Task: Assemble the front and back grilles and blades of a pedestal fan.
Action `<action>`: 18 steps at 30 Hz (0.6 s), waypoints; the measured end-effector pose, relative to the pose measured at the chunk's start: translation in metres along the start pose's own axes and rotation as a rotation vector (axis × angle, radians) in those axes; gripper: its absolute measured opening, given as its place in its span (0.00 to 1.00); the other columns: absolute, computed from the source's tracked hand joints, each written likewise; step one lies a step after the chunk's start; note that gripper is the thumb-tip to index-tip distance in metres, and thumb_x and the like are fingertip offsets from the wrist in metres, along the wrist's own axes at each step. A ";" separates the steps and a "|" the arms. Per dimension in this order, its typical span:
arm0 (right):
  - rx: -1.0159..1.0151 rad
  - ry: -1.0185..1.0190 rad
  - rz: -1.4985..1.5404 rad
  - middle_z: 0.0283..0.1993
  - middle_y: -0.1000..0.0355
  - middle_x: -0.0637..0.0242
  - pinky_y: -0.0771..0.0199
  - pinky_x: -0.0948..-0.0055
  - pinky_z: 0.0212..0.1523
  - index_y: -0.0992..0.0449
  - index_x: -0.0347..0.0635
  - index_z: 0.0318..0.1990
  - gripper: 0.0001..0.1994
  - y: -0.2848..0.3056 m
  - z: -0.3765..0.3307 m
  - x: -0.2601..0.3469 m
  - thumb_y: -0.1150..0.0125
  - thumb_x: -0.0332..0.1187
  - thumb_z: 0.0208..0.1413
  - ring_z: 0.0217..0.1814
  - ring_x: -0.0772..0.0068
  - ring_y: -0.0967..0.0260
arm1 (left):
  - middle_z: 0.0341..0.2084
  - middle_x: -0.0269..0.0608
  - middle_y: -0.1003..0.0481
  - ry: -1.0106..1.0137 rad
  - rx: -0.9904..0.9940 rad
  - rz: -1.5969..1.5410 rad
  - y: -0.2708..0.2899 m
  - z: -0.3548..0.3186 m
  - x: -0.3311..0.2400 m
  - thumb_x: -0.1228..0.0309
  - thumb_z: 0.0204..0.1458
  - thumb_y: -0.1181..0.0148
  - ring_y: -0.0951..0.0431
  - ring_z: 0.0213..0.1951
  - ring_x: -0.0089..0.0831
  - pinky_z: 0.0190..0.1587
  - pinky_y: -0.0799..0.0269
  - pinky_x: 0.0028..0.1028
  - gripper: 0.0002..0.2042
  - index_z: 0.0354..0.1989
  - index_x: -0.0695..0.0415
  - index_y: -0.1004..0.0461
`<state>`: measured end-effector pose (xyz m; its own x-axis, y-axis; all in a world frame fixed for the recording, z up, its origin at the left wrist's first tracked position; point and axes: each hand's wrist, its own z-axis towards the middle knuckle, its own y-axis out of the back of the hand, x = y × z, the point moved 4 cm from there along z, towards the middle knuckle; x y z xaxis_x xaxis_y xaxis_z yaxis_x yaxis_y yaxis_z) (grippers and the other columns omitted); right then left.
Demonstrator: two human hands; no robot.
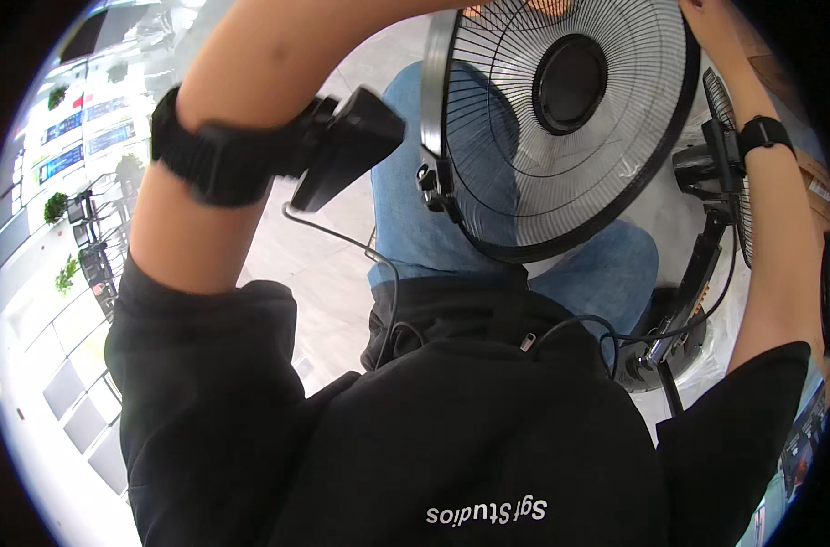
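Fan grille [570, 84] is held tilted over the lap of the seated wearer, its lower rim lying in front of the jeans [406, 196]; contact with the thighs cannot be confirmed. The tilt is judged to be chosen so that the wire face and the rim clip [438, 187], on the grille's left edge, are presented to view. The rim is taken at two separated places, presumably so that tipping is resisted.

Pose: left forearm [251, 73] is arched over from the grille's left, elbow raised outward. Left hand [547, 7] is seen only as skin patches through the grille's top wires; whether it is clenched or slack cannot be told. Right forearm [775, 237] is extended upward past the grille's right side, wrist band [767, 134] facing the camera. Right hand [704, 13] is placed against the upper right rim; its closure is cut off by the picture edge and cannot be told. Standing fan [702, 173] is positioned right of the grille, presumably within reach
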<state>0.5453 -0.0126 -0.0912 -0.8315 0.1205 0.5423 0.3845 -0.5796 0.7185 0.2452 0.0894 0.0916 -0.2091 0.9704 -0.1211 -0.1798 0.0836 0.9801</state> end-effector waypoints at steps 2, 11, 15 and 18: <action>-0.040 -0.039 0.091 0.42 0.27 0.58 0.28 0.71 0.45 0.32 0.35 0.51 0.17 -0.017 -0.028 -0.004 0.45 0.19 0.52 0.46 0.70 0.30 | 0.25 0.64 0.24 0.176 0.305 0.042 -0.023 0.023 0.001 0.73 0.44 0.50 0.21 0.30 0.53 0.34 0.27 0.45 0.11 0.26 0.69 0.23; 0.069 -0.362 0.474 0.37 0.26 0.63 0.28 0.71 0.38 0.25 0.39 0.46 0.18 0.025 -0.163 0.144 0.32 0.40 0.50 0.34 0.70 0.30 | 0.21 0.59 0.23 0.372 0.756 -0.011 -0.066 0.055 -0.018 0.79 0.46 0.54 0.19 0.21 0.47 0.24 0.21 0.39 0.12 0.26 0.75 0.24; 0.114 -0.345 0.565 0.37 0.27 0.61 0.28 0.72 0.38 0.24 0.38 0.45 0.22 0.033 -0.207 0.210 0.29 0.43 0.46 0.35 0.69 0.30 | 0.20 0.61 0.23 0.515 0.918 -0.033 -0.121 0.066 -0.006 0.79 0.47 0.54 0.20 0.19 0.47 0.21 0.21 0.40 0.13 0.25 0.77 0.25; 0.124 -0.303 0.511 0.36 0.28 0.59 0.27 0.69 0.38 0.28 0.36 0.48 0.28 0.039 -0.211 0.231 0.28 0.45 0.43 0.36 0.65 0.29 | 0.25 0.58 0.22 0.671 0.960 0.019 -0.130 0.073 0.000 0.75 0.50 0.49 0.19 0.24 0.44 0.27 0.21 0.39 0.11 0.29 0.73 0.23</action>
<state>0.2838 -0.1775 -0.0298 -0.3849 0.0866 0.9189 0.7639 -0.5289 0.3698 0.3391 0.0948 -0.0246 -0.7207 0.6833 0.1173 0.5686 0.4857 0.6639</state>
